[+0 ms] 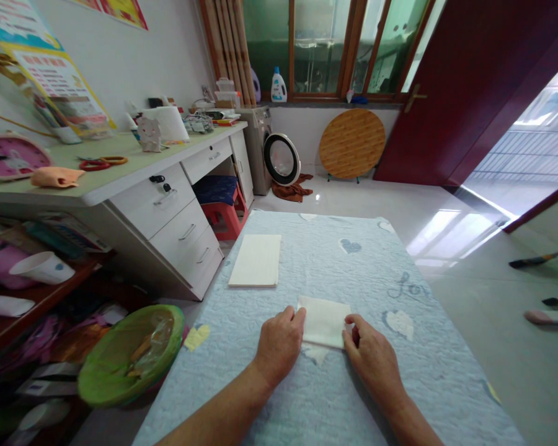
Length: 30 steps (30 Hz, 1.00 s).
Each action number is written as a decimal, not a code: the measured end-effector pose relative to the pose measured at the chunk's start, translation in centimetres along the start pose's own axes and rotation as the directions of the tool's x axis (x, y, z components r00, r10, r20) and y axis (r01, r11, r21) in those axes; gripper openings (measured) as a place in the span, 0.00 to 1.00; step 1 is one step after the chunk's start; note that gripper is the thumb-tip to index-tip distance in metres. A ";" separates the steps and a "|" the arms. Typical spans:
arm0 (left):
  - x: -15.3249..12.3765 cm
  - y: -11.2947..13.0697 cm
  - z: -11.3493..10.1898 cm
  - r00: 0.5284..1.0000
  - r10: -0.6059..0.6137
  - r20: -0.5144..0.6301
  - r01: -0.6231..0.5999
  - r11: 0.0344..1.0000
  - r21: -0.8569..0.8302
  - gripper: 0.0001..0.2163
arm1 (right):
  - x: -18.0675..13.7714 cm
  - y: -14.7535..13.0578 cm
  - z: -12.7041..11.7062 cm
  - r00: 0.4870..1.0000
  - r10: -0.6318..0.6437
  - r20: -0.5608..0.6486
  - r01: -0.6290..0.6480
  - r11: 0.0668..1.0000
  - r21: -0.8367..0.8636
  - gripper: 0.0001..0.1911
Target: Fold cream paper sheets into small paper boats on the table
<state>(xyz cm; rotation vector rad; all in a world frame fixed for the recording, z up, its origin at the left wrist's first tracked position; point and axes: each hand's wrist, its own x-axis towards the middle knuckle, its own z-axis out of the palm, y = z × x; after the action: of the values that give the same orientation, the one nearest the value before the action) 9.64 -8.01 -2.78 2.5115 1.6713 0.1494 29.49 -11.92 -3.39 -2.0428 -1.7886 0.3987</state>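
Head camera: both hands (280, 344) hold a pale sheet (325, 323); green basin (103, 365) contains clear plastic (162, 333).

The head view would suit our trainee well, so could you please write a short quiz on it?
1. True or false: the left hand and right hand are at opposite edges of the small pale sheet.
2. Where does the larger pale pad lie? A) on the desk; B) on the blue cover; C) on the stool.
3. Fill in: the white bottle by the window has a ___ cap.
Key: 1 true; 2 B; 3 blue.
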 end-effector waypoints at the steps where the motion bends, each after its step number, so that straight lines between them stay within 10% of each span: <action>1: 0.0 0.0 -0.1 1.000 0.010 -0.019 -0.010 1.000 0.024 0.10 | 0.0 0.0 0.0 1.000 -0.006 -0.001 0.006 1.000 -0.008 0.14; 8: 0.1 0.1 -0.8 0.949 0.299 -0.102 -0.297 0.954 0.036 0.10 | 0.1 -0.3 -0.2 1.000 -0.015 0.015 0.015 0.999 -0.028 0.13; 18: -1.8 -0.1 -0.8 0.934 0.357 -0.010 -0.357 0.934 0.005 0.17 | -0.2 -0.3 0.2 0.998 -0.066 -0.014 0.064 0.995 -0.076 0.11; 24: -3.5 -0.7 -0.3 0.915 0.402 0.032 -0.401 0.915 -0.043 0.32 | 0.0 -0.4 0.1 0.939 -0.325 -0.112 0.302 0.935 -0.186 0.11; 30: -3.5 -1.1 -0.1 0.914 0.401 0.065 -0.398 0.916 -0.051 0.35 | 0.6 -0.7 -0.8 0.827 -0.554 0.098 0.562 0.805 -0.189 0.08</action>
<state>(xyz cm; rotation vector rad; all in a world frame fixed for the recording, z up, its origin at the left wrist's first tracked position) 7.24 -10.80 -2.92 2.7593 1.0956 0.1193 29.33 -11.32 -2.28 -1.5126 -2.4266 0.0692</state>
